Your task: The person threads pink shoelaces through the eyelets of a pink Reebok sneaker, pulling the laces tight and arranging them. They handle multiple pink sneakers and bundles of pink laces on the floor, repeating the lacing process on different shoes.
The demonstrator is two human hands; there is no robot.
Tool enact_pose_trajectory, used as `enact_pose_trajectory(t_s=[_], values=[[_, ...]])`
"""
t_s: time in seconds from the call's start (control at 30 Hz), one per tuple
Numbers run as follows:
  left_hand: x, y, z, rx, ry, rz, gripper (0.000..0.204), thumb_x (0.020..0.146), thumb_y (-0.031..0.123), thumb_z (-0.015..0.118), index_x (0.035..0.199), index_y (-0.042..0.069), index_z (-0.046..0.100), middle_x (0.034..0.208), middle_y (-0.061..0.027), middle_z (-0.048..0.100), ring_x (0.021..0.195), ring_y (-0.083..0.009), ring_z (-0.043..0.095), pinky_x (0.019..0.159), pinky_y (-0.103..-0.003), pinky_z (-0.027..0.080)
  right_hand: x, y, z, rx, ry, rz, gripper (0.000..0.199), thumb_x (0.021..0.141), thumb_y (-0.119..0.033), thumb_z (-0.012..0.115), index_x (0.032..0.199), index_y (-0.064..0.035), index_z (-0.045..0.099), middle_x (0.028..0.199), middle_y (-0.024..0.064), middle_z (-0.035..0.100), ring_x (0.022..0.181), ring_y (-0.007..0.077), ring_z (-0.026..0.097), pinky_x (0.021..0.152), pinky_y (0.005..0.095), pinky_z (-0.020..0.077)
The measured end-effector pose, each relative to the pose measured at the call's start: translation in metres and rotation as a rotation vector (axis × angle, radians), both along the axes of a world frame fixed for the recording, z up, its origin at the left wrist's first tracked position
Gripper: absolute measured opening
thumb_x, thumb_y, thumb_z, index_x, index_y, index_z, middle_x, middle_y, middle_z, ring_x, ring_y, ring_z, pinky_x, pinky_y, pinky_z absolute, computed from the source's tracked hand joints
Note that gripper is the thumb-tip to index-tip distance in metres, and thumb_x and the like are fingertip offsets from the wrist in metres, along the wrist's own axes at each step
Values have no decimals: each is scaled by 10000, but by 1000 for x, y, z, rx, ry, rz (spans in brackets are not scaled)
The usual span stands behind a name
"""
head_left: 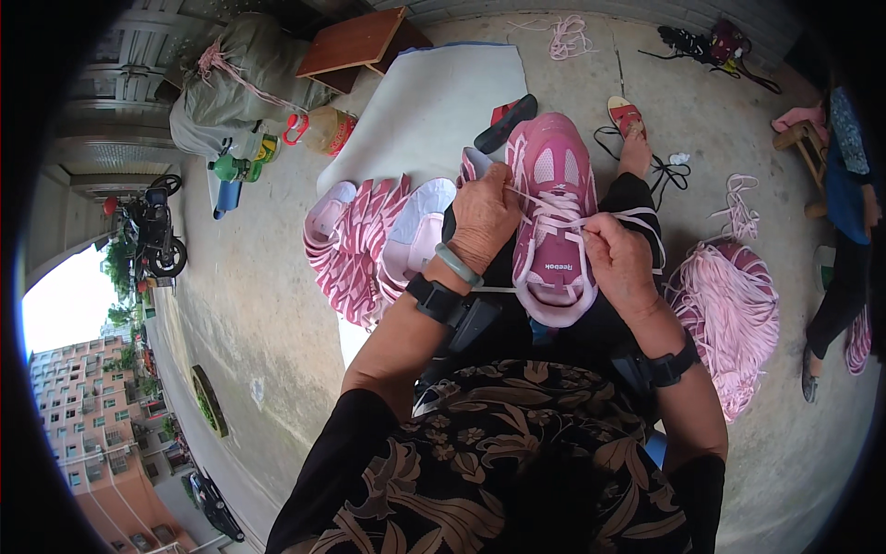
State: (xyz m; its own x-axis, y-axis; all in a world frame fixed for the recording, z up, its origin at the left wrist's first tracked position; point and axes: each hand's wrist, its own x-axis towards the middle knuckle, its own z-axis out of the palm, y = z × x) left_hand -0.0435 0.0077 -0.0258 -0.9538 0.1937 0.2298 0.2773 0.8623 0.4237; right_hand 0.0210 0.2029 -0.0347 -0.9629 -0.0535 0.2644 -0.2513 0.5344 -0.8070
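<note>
A pink sneaker [556, 251] lies across my lap with its toe pointing away from me. Pale pink shoelace [557, 205] runs through its upper eyelets. At the shoe's left side, my left hand [486, 220] pinches one part of the lace and pulls it out taut. My right hand [624, 262] is closed on another part of the lace at the right edge of the tongue, and a loose loop trails beyond it. Left of my knees stands a row of pink shoes [355, 242], partly nested together. A pink-and-white shoe [420, 231] sits beside my left wrist.
A big bundle of pink laces [729, 314] rests on the floor at right. Beyond lie a white sheet [443, 102], a dark sandal [508, 125] and bottles [328, 131]. Another person's leg [840, 295] is at far right; a wooden stool [803, 152] stands nearby.
</note>
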Motion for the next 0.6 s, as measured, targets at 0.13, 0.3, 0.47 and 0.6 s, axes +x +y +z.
enact_pose_trajectory(t_s=[0.13, 0.3, 0.47, 0.6], values=[[21, 3, 0, 337, 41, -4, 141, 767, 36, 499, 905, 65, 509, 668, -187, 585, 641, -385, 586, 563, -460, 460, 8, 16, -11, -249, -88, -45, 56, 783, -11, 572, 804, -51, 539, 602, 59, 527, 536, 154, 520, 501, 284, 394], [42, 9, -7, 348, -55, -43, 168, 778, -40, 484, 919, 30, 541, 689, -177, 576, 638, -318, 623, 560, -321, 478, 29, 50, -4, -621, -355, -122, 48, 813, 5, 575, 811, -41, 560, 645, -84, 468, 578, 19, 403, 492, 185, 321], [36, 8, -9, 343, -51, -176, 189, 752, -47, 487, 913, 33, 546, 678, -174, 577, 621, -322, 618, 552, -322, 476, 51, 77, 3, -699, -704, -194, 27, 828, -59, 591, 811, -68, 573, 679, -83, 471, 605, 4, 386, 533, 162, 297], [38, 5, -8, 387, -71, -197, 194, 743, -46, 491, 912, 31, 551, 705, -170, 581, 618, -307, 616, 562, -312, 478, 53, 80, 5, -729, -823, -247, 25, 835, -93, 598, 822, -81, 580, 719, -76, 481, 635, 1, 377, 575, 151, 282]])
